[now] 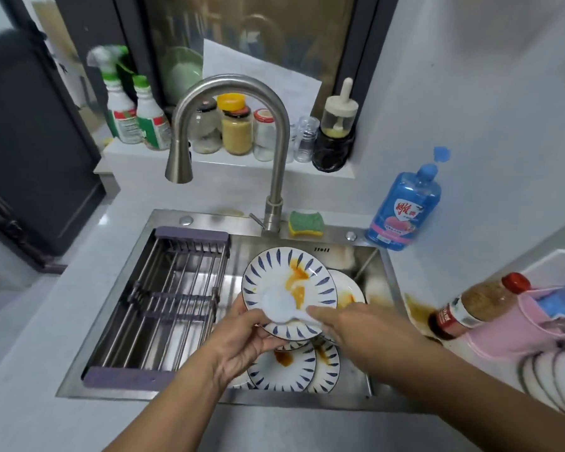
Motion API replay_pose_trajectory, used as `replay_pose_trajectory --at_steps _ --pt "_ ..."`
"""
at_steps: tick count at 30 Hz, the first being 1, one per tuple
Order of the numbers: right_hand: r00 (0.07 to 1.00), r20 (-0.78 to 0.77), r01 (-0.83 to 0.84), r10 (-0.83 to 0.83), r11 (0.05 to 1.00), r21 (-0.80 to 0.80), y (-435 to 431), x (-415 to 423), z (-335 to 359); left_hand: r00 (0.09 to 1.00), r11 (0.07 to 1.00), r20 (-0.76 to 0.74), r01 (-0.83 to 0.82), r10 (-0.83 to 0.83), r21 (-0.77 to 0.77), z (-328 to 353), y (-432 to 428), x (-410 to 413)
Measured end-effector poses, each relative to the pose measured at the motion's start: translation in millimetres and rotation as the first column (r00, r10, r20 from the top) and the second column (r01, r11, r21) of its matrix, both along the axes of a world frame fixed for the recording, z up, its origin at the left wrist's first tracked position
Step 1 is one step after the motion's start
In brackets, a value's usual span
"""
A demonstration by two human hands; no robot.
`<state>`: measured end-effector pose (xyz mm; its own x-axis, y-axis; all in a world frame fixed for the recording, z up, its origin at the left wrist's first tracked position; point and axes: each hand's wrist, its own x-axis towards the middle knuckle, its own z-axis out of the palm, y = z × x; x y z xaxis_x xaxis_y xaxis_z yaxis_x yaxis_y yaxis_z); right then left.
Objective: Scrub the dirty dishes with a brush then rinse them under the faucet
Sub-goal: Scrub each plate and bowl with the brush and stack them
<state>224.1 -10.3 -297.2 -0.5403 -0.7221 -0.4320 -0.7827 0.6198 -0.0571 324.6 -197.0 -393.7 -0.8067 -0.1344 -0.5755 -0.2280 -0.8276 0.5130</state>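
Orange-smeared plate (269, 272) gripped in left hand (242, 340), scrubbed with brush (279, 305) (blurred) held in right hand (349, 324); next, rinse under faucet (229, 82).

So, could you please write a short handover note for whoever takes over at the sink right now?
Left hand holds the stained plate by its near rim, tilted above the sink.
Right hand holds the white brush against the plate's face.
Done: scrubbing started on this plate; orange sauce shows on it.
Left: finish it, scrub the other dirty plates lying in the sink, then rinse all under the faucet, where no water shows.
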Motion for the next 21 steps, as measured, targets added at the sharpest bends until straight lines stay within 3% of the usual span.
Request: replay_pose_trajectory --at_steps 4,7,12,16,21 --pt "0.99 -0.127 0.074 -0.056 0.986 0.146 17.6 -15.4 3.8 0.999 0.999 -0.01 -0.034 0.034 0.002 -2.7 -4.5 8.6" --pt "0.98 -0.172 0.116 -0.099 0.989 0.093 0.8 -30.0 6.8 0.999 0.999 -0.027 0.034 -0.035 -0.034 0.9 4.9 8.5" --pt "0.988 -0.14 -0.052 0.066 0.994 0.097 0.4 -20.9 13.6 0.999 1.0 -0.044 0.013 -0.014 -0.026 1.2 1.5 0.9" --pt "0.963 -0.268 0.059 -0.023 0.991 0.124 15.6 -43.8 19.1 0.997 0.995 -0.056 0.049 -0.054 -0.084 3.0 -0.5 2.5" --pt "0.982 -0.179 -0.067 0.067 0.998 0.008 -9.0 -18.8 14.5 0.994 0.995 -0.072 0.075 -0.079 -0.06 4.8 11.8 -3.5"
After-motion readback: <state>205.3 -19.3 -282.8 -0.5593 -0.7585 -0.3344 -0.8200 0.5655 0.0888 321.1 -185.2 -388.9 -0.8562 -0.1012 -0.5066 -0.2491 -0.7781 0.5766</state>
